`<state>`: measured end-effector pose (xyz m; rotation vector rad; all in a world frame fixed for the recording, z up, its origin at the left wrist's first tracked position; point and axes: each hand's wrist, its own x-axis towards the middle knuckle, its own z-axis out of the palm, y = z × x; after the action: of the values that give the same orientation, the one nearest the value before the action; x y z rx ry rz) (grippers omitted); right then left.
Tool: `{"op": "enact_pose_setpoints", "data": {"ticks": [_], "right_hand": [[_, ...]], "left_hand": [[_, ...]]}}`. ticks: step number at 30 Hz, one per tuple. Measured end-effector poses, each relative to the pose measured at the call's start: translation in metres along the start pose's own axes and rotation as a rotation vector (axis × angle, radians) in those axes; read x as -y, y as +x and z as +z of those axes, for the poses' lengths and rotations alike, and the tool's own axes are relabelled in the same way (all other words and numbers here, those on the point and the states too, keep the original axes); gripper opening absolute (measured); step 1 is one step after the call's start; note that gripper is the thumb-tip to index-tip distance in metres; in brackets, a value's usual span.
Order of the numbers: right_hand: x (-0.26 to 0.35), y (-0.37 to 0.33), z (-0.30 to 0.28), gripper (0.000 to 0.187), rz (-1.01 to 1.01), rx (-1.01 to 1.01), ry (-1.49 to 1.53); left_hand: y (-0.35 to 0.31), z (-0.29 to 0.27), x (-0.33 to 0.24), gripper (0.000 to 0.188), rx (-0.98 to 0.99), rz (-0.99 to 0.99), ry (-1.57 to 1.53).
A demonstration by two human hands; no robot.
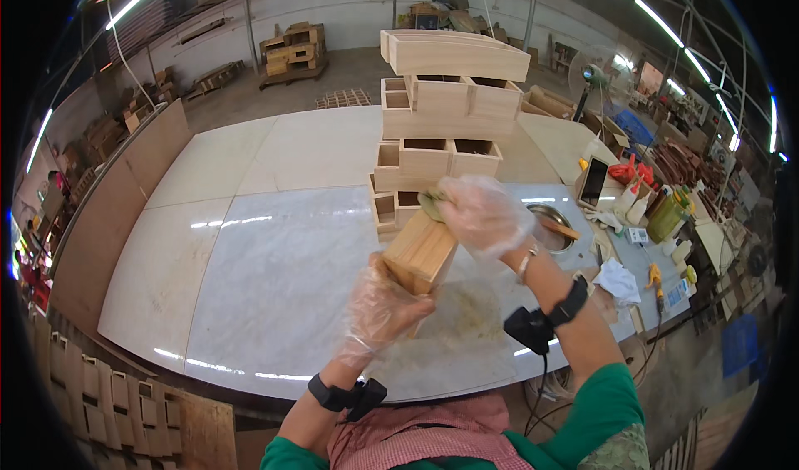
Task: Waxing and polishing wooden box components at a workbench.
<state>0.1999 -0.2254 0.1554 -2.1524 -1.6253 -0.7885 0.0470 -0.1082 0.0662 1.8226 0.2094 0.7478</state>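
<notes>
A small wooden box (423, 249) is tilted above the near part of the table. My left hand (381, 310), in a clear plastic glove, is closed around its near end. My right hand (487, 212), gloved the same way, pinches a greenish pad or folded cloth (431, 205) against the box's far upper edge. Just beyond stands a stack of pale wooden boxes with open compartments (441, 104). To the right of my right hand sits a round metal bowl (545, 212) with a wooden-handled tool (562, 230) resting in it; its working end is hard to make out.
Plastic sheeting (275, 279) covers the near tabletop. At the right lie a phone-like screen (593, 183), a white cloth (617, 281), bottles (639, 210), a green jar (668, 218) and a yellow-handled tool (655, 280). A wooden board (125, 179) borders the left side.
</notes>
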Motion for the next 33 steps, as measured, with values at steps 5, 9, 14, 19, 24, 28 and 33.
{"op": "enact_pose_setpoints", "data": {"ticks": [5,9,14,19,24,28,33], "right_hand": [[-0.012,0.007,0.017,0.019,0.029,0.078,0.145],[-0.002,-0.032,-0.023,0.021,0.086,0.134,0.168],[-0.009,-0.05,-0.04,0.017,0.31,0.092,0.438],[-0.007,0.002,-0.025,0.016,0.175,0.14,0.34],[0.006,-0.017,-0.026,0.022,0.171,0.173,0.197],[0.021,-0.041,-0.051,0.022,0.117,0.169,0.23],[0.02,-0.038,-0.038,0.022,0.107,0.013,0.307]], "left_hand": [[0.003,-0.003,-0.002,0.058,0.002,0.038,0.066],[0.004,-0.005,0.002,0.058,0.013,0.046,0.077],[0.004,-0.009,0.005,0.063,0.074,-0.007,0.004],[0.004,-0.011,-0.006,0.066,0.09,-0.006,0.073],[0.001,-0.012,-0.006,0.065,0.078,0.089,0.112],[0.003,-0.011,-0.005,0.064,0.093,-0.024,0.101],[0.004,-0.015,-0.011,0.064,0.124,-0.056,0.136]]}}
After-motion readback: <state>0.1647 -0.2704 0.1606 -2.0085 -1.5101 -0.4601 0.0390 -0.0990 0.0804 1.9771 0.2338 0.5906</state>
